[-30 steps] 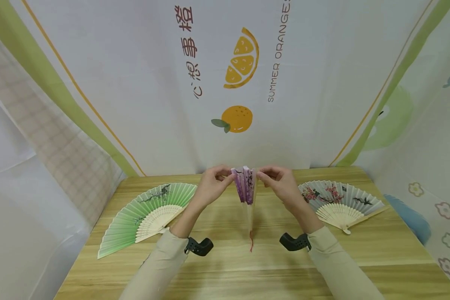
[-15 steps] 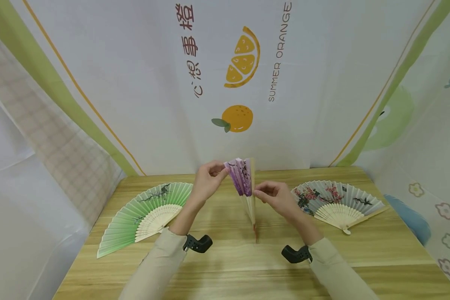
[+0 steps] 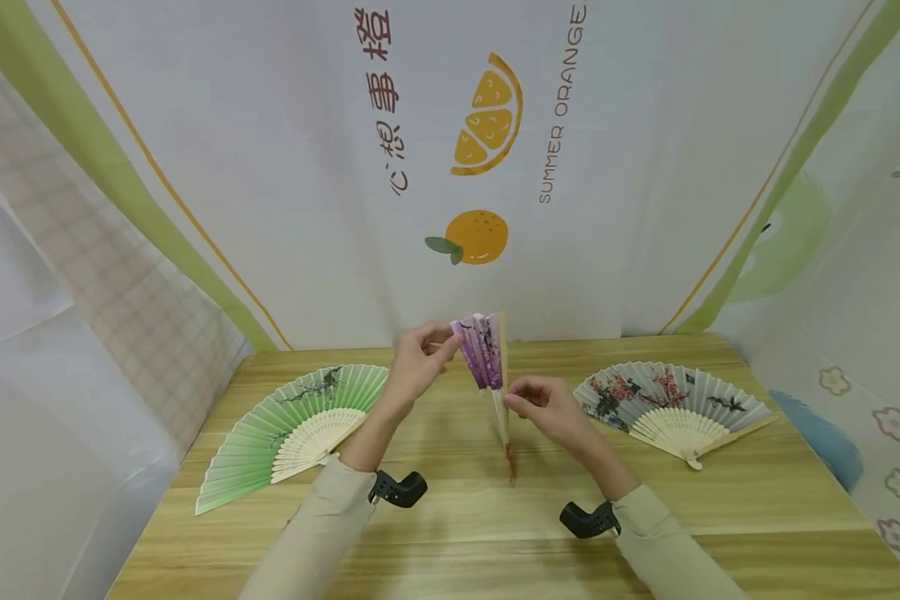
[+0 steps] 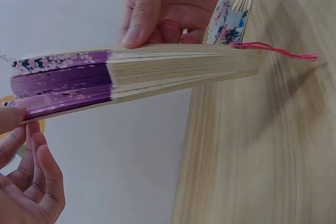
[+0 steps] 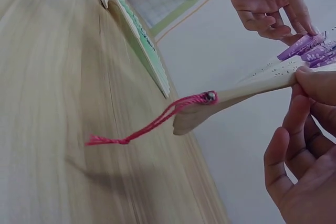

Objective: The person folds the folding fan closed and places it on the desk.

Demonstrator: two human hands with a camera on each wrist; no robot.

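Observation:
A purple folding fan (image 3: 483,354), partly spread, is held upright above the table between both hands. My left hand (image 3: 417,358) pinches its upper left edge between thumb and fingers. Lower down, my right hand (image 3: 551,408) pinches the pale outer rib on the right side. In the left wrist view the fan's folded purple cloth (image 4: 63,80) and its stacked wooden ribs (image 4: 178,69) show from the side. From the rivet end hangs a red tassel (image 5: 152,121), seen closely in the right wrist view.
On the table's left lies a spread green fan (image 3: 270,433). A spread grey-white fan (image 3: 667,400) with red blossoms lies on the right. Behind the wooden table (image 3: 465,533) hangs a white curtain (image 3: 607,250) printed with oranges.
Both hands raised the purple fan slightly, and its folds spread a little wider. My right hand slid from the fan's top down along the outer rib, while the left stayed near the upper edge.

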